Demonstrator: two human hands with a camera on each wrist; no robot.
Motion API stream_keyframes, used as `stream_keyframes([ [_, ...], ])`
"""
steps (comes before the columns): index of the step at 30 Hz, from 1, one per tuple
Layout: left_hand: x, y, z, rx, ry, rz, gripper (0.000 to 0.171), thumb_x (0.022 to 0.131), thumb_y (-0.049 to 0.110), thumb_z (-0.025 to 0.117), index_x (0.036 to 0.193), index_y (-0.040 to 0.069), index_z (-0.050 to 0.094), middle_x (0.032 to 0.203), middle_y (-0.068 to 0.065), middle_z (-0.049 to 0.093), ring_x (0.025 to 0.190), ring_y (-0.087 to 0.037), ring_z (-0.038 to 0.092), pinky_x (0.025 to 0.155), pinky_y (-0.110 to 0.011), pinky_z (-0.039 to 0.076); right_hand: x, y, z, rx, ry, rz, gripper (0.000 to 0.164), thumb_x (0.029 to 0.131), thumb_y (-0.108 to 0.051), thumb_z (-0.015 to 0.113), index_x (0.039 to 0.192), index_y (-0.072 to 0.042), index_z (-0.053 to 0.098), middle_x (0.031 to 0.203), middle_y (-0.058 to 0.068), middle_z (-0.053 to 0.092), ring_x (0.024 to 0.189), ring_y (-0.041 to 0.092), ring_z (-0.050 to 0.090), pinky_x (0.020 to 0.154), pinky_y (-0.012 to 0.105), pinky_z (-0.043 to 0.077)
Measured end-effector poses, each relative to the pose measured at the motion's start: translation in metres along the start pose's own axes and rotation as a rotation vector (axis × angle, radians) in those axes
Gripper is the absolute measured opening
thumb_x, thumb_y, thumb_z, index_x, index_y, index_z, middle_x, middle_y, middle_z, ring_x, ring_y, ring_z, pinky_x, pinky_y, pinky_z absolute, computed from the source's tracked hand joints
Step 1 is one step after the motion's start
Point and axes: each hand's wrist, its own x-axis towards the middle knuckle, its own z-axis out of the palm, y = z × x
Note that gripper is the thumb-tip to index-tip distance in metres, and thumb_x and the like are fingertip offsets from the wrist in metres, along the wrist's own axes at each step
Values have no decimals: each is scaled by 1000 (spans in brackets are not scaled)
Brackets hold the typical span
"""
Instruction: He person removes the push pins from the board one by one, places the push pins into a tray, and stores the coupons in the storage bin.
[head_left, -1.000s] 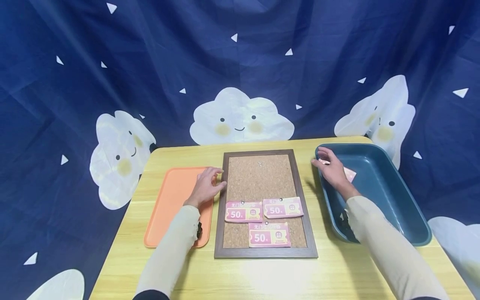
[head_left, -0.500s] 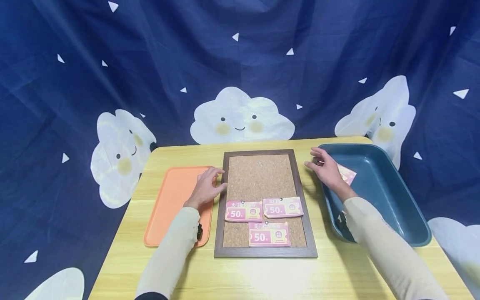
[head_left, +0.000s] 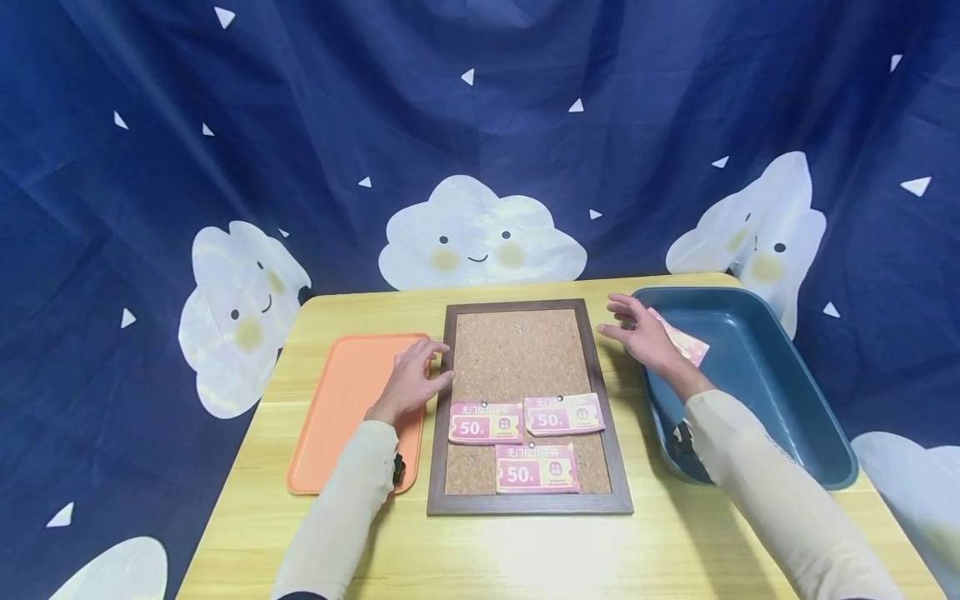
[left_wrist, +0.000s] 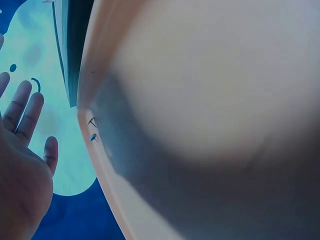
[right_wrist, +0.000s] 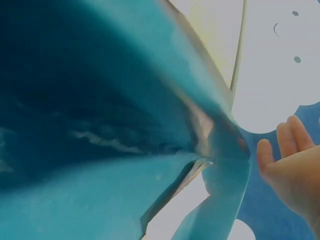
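My left hand (head_left: 411,377) hovers over the right side of an orange tray (head_left: 352,400), its fingers loosely bent and fingertips near the corkboard's (head_left: 517,358) left frame. Two thumbtacks (left_wrist: 93,137) lie along the tray's edge in the left wrist view. My right hand (head_left: 647,335) is above the left rim of a dark teal basin (head_left: 765,375), fingers relaxed with nothing between them. A pink coupon (head_left: 688,343) leans in the basin behind that hand, partly hidden by it. Three coupons are pinned low on the board: left (head_left: 486,423), right (head_left: 564,415) and bottom (head_left: 537,468).
All of this stands on a light wooden table (head_left: 555,558). A dark blue curtain (head_left: 480,108) with white clouds hangs behind and around it. The corkboard lies between tray and basin, with a strip of tabletop on its right side.
My right hand has moved left from over the basin to its left rim, so more of the coupon in the basin shows. My left hand has stayed in place.
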Motion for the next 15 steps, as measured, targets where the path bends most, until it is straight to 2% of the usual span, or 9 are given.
stream_keyframes([
  [7, 0, 6, 2, 12, 5, 11, 47, 84, 29, 71, 127, 18, 57, 127, -2, 58, 115, -23, 54, 103, -50, 29, -2, -11, 9, 16, -41, -23, 70, 92, -29, 65, 150, -13, 30, 148, 20, 42, 138, 39, 37, 113, 55, 28],
  [11, -1, 10, 3, 17, -13, 4, 48, 85, 32, 70, 128, 16, 57, 128, -2, 58, 119, -23, 53, 104, -51, 27, -4, -16, 17, -4, -66, -6, 71, 91, -34, 64, 151, -17, 29, 151, 17, 40, 139, 38, 36, 111, 57, 31],
  [15, -2, 14, 5, 9, -42, -2, 51, 85, 33, 70, 130, 13, 56, 127, -4, 59, 121, -24, 51, 105, -52, 26, -6, -19, 26, -32, -82, 0, 70, 91, -32, 64, 150, -18, 30, 150, 17, 41, 139, 37, 37, 110, 57, 32],
])
